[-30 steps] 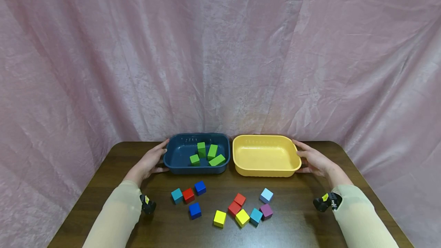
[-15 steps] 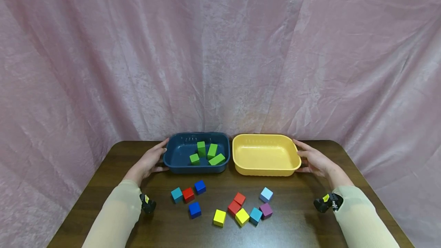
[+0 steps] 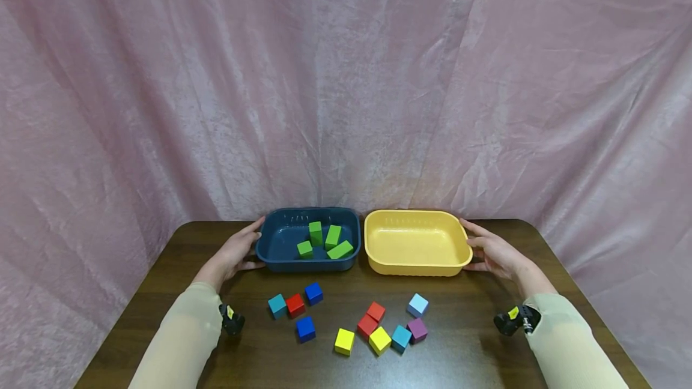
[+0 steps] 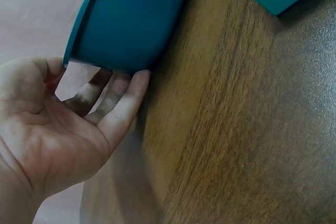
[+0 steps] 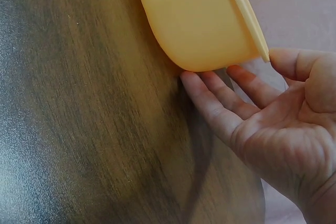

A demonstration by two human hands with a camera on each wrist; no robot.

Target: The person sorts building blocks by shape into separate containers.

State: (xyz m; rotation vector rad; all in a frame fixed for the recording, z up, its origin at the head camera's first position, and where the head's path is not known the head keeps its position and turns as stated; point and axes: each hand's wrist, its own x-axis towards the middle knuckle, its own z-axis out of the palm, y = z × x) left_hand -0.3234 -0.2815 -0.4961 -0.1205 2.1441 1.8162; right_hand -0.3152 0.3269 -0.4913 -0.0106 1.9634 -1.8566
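Note:
In the head view, my left hand (image 3: 236, 254) rests against the left end of a dark blue plastic tray (image 3: 308, 266). Several green blocks (image 3: 333, 237) lie inside that tray. My right hand (image 3: 494, 254) touches the right end of a yellow tray (image 3: 413, 245), which has nothing in it. Both trays stand side by side on the table. The left wrist view has extended fingers (image 4: 123, 111) with their tips at the tray's lower side and the thumb at its rim. Much the same contact appears in the right wrist view, where fingers (image 5: 210, 103) meet the yellow wall.
Loose cubes lie in front of the trays: a teal cube (image 3: 277, 306), a red cube (image 3: 295, 305) and blue cubes (image 3: 306, 329) at left; yellow (image 3: 344, 341), red, light blue and purple cubes (image 3: 417, 330) towards the right. A pink curtain (image 3: 346, 77) hangs behind the wooden table (image 3: 459, 353).

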